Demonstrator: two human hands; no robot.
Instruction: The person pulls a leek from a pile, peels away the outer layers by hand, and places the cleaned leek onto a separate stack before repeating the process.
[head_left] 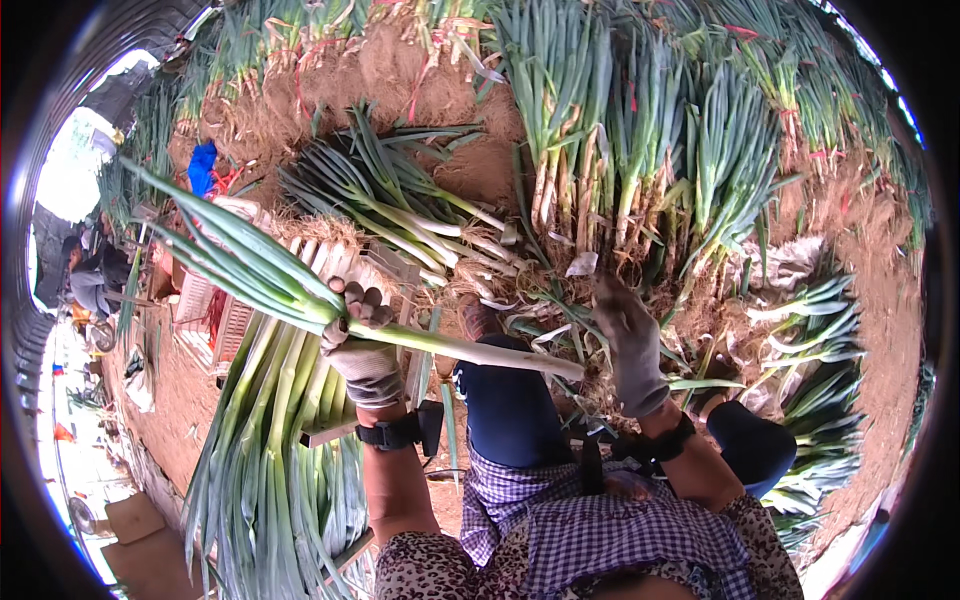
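Note:
My left hand (362, 335), in a dark-fingered work glove, is wrapped round a large green onion (470, 350). Its green leaves fan out to the upper left, and the pale stem points right with its root end bare of soil. Just right of that end is my right hand (628, 335), gloved too, its fingers loosely stretched away from me and apart from the stem. A whitish scrap (582, 264) shows close to those fingertips; whether they touch it is unclear. Below my left forearm lies a pile of cleaned green onions (275, 400), leaves hanging toward me.
Upright bundles of unpeeled green onions (590, 130) stand ahead on the brown soil. A loose heap (390, 190) lies left of them. More onions (820, 400) lie at the right. A pinkish plastic crate (195, 310) and a blue item (203, 168) are at the left.

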